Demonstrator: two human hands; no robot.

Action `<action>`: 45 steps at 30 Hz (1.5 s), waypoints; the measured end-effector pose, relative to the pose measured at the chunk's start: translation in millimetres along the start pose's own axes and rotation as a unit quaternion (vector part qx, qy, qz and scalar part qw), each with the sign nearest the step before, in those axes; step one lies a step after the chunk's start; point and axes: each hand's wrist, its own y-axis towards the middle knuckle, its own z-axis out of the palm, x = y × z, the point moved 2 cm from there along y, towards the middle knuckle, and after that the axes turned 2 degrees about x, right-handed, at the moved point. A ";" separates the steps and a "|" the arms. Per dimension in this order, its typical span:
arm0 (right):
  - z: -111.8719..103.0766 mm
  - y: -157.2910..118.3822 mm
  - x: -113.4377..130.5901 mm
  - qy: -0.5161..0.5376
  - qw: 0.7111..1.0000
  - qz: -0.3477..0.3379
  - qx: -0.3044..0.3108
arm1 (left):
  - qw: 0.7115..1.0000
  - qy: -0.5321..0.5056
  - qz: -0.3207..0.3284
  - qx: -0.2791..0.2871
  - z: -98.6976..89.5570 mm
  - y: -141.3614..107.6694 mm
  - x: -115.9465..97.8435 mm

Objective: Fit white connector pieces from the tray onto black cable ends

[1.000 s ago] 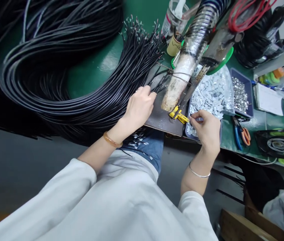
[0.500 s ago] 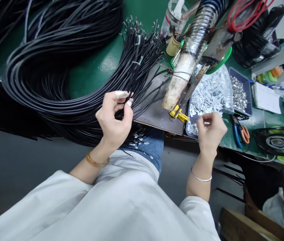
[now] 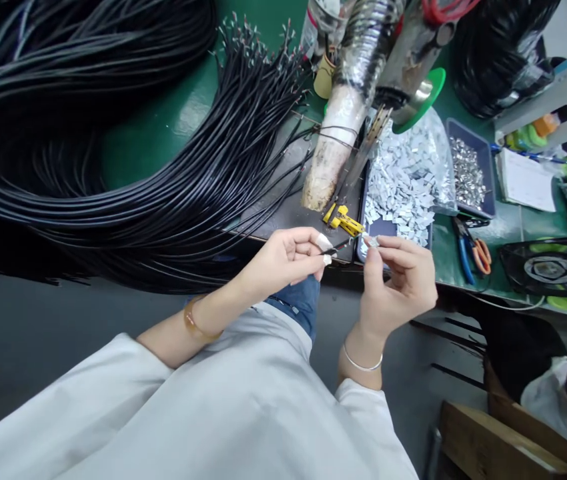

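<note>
Blk cable bundle [image 3: 178, 173]: far L, curved over grn bench [image 3: 183, 123], ends fanned toward top; same lie as 0.5 s ago, tho our view is shifted a bit.

L hand [image 3: 288, 257]: at bench front edge; 0.5 s ago we have it further L, over bundle. Thumb & index tips (white-covered) pinched w/ no gap we can see beyond what they hold; other fingers curled.

Held cable [image 3: 334, 251]: in that pinch, short end sticking out to R; hint of colour at tip, too small to count cores.

Wrapped tube [image 3: 331, 150]: silver/white, slanting, mouth down toward bench.

Yel. clip [image 3: 342, 219]: just below tube mouth, behind gap btwn hands.

Gap btwn hands: much narrower than 0.5 s ago; we judge step in hand = cable end & pc. brought face to face, not yet joined.

Small pale pc. [image 3: 371, 241]: at front of tray, near cable end but apart; contact w/ clip, can't tell.

R hand [image 3: 396, 280]: moved in toward L; thumb & index nearly together, pc. btwn; rest loosely bent.

Blu-gry tray [image 3: 378, 229]: behind R hand, heaped w/ loose pale pcs. [image 3: 403, 193].

Pliers [image 3: 471, 250]: R of tray, apart from both hands.
</note>
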 end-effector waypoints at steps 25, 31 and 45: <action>27.8 -13.3 -11.5 0.239 0.948 0.116 0.175 | 0.993 0.093 0.056 0.039 -12.2 1.2 0.4; 24.7 -12.8 -7.9 0.203 0.961 0.073 0.175 | 0.990 0.115 0.065 0.050 -12.9 0.3 -4.4; 26.4 -13.9 -10.1 0.196 0.965 0.119 0.126 | 0.985 0.120 0.118 -0.022 -14.0 -4.6 4.6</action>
